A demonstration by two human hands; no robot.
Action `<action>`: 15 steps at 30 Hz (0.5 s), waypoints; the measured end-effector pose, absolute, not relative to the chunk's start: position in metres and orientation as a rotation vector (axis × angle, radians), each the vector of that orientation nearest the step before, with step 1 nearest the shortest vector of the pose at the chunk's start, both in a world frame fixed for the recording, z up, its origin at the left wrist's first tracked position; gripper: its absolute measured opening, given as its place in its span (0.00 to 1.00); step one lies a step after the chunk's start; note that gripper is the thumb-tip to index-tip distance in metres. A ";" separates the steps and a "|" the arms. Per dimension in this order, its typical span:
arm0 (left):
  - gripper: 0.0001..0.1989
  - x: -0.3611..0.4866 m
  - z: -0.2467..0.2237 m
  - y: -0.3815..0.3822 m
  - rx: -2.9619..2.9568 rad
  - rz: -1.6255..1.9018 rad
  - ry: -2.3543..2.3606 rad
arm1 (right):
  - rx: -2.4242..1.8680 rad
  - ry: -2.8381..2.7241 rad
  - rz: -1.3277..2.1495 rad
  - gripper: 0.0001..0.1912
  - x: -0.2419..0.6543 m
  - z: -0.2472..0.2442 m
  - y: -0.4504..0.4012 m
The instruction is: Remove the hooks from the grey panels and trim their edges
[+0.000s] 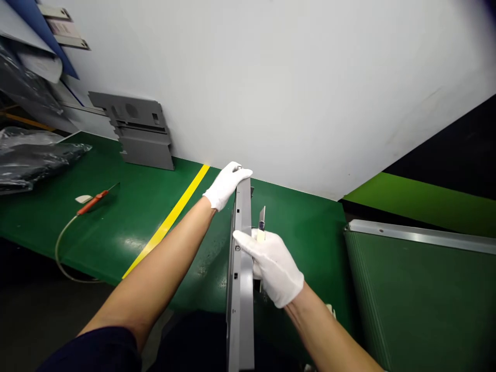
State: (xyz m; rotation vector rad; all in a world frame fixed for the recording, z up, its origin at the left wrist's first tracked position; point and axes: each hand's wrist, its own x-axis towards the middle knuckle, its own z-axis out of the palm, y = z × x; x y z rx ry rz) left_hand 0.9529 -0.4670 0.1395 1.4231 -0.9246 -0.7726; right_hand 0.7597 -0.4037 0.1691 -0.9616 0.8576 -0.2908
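Above the green bench top (pixel 147 217), a long grey plastic panel (pixel 241 289) stands on edge, running from the bottom of the view away from the person towards the white wall (pixel 271 77). The left hand (pixel 227 183), in a white glove, is closed over the far end of the panel, its fingers wrapped around the top corner. The right hand (pixel 273 266), also gloved in white, sits about halfway along the panel on its right side. Its forefinger lies stretched across the panel's narrow upper edge, while the other fingers are curled shut around a utility knife (pixel 261 225). The knife's blade points up and away, just beside the panel's right face; whether the blade touches the plastic cannot be told. So the panel is held at two places: gripped at its far tip by the left hand, and steadied at its middle by the right forefinger, with the near end dropping out of view between the forearms.

A yellow line (pixel 170 219) crosses the bench left of the left forearm. Further left lies a red-handled tool (pixel 95 200) with a pale cable. A second grey moulded part (pixel 139 132) leans against the wall, and dark plastic wrapping (pixel 31 155) lies at the bench's left end. A green ribbed bin (pixel 418 305) stands to the right.
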 end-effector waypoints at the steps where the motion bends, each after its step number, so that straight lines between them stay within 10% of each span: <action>1: 0.12 0.954 0.132 -0.469 1.439 -0.761 -0.917 | -0.977 0.902 -0.301 0.28 0.761 0.166 -0.403; 8: 0.13 0.960 0.105 -0.474 1.302 -0.880 -0.805 | -1.362 0.942 -0.131 0.17 0.718 0.158 -0.396; 15: 0.14 0.950 0.115 -0.463 1.105 -1.026 -0.565 | -1.532 1.039 -0.059 0.31 0.649 0.161 -0.387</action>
